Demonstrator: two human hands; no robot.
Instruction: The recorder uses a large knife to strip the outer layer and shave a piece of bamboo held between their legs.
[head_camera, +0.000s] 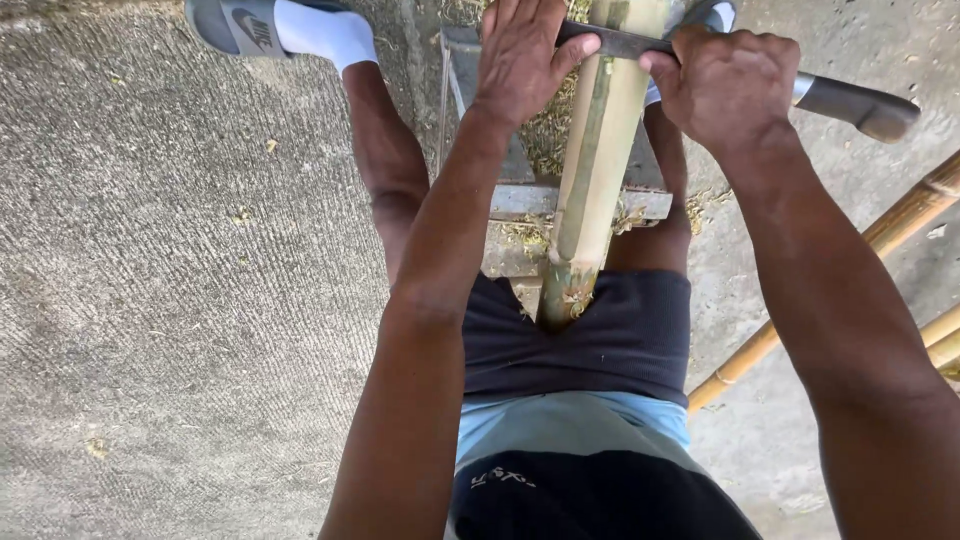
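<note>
The bamboo pole (598, 150) runs lengthwise away from the person, its near end tucked between the thighs against the dark shorts (590, 340) and its far end passing out of the top of the view. It rests on a low grey bench (520, 200), so its long axis points straight out from the body, slightly tilted to the right as it goes up the picture. Part of its skin is already pared, pale yellow with a green strip along the left side.

Across the pole, at right angles to that axis, lies a blade (625, 45). The left hand (520, 55) presses on the blade's free end just left of the pole, fingers curled over it, thumb reaching toward the metal. The right hand (725, 85) is closed in a fist around the blade just right of the pole, with the dark wooden handle (860, 105) sticking out beyond it to the right. So the pole sits between the two hands and under them, each hand just beside it; neither hand grips the pole itself. The left hand looks a little closer to it.

Shavings (545, 130) lie on the bench beside the pole. More bamboo poles (900, 225) lie on the concrete floor (180, 280) to the right, well apart from the hands. A foot in a white sock and grey sandal (270, 30) is planted at upper left.
</note>
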